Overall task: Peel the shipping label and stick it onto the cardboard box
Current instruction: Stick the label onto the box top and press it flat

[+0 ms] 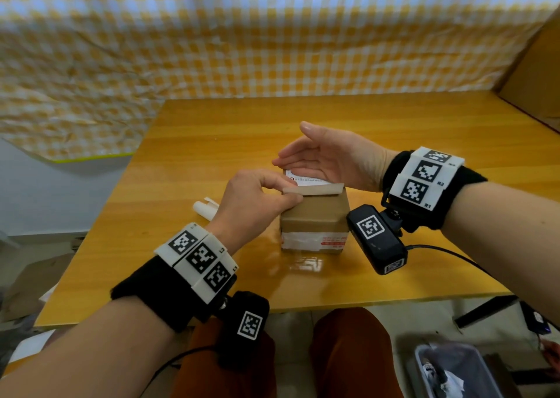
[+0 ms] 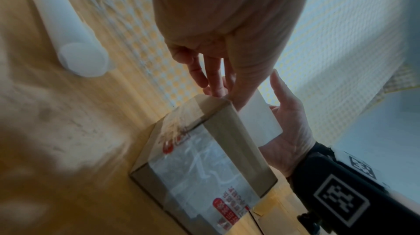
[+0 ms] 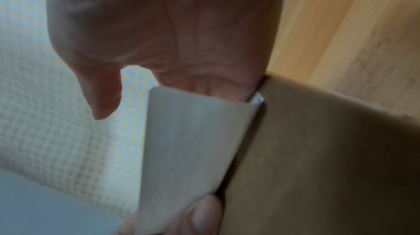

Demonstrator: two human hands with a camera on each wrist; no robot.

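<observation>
Yellow-white checked cloth [image 1: 272, 33] hangs behind a glossy wooden desk [image 1: 212, 130], draped off to the left too. A big cardboard sheet [image 1: 536, 73] leans at the far right. Small box [image 1: 315, 215] sits mid-desk, upright, brown tape over the top, old white label with red print low on the near face. White roll [image 1: 204, 209] lies on the desk just left of the box, partly hidden by the left hand [image 1: 254, 200].

Label [image 1: 309, 182] is on the box top: far part lies flat, printed side up, near part curls up off the top edge, blank underside showing. In the left wrist view the label [image 2: 256, 116] stands up from the box [image 2: 204, 158] edge, the roll [image 2: 68, 30] well apart at upper left. In the right wrist view the label [image 3: 193, 149] rises beside the brown box [image 3: 329, 149] side.

Left hand: thumb and forefinger pinch the curled near edge of the label, other fingers curled, at the box's near-left top corner. Left hand [image 2: 229, 41] from its wrist view reaches down to the box top corner.

Right hand [image 1: 330, 158]: spread flat, fingers straight and together pointing left, thumb up; its edge rests on the flat far part of the label, over the box top. Right hand [image 3: 159, 32] in its wrist view shows the palm, the fingers going behind the label. Right hand [image 2: 288, 127] also shows beyond the label in the left wrist view.

Both wrists wear black bands with marker tags and cameras. Grey bin [image 1: 454, 373] on the floor, lower right.
</observation>
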